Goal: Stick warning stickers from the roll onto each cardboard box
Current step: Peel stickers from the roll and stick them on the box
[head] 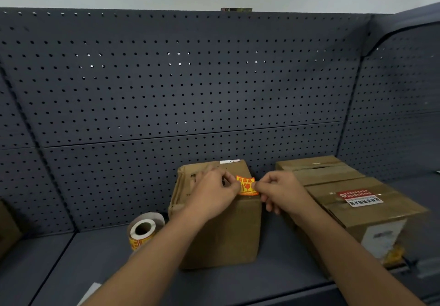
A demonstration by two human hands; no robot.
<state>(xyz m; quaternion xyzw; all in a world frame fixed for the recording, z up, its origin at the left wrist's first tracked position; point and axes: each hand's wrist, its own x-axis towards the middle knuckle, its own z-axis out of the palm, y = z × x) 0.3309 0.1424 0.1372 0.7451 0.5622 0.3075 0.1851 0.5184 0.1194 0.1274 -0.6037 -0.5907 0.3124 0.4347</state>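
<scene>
A brown cardboard box [223,231] stands on the dark shelf in the middle. Just above its top, an orange and yellow warning sticker [246,185] is held between both hands. My left hand [212,191] pinches the sticker's left edge. My right hand [278,190] pinches its right edge. Whether the sticker touches the box top I cannot tell. The sticker roll [142,231] lies on the shelf left of this box, its white core facing up. A larger cardboard box [371,212] with a red and white label stands at the right.
A dark pegboard wall [190,79] rises behind the shelf [95,258]. Another brown box [314,167] sits behind the right box. A box corner [7,227] shows at the far left edge. A white scrap [92,291] lies near the shelf's front edge.
</scene>
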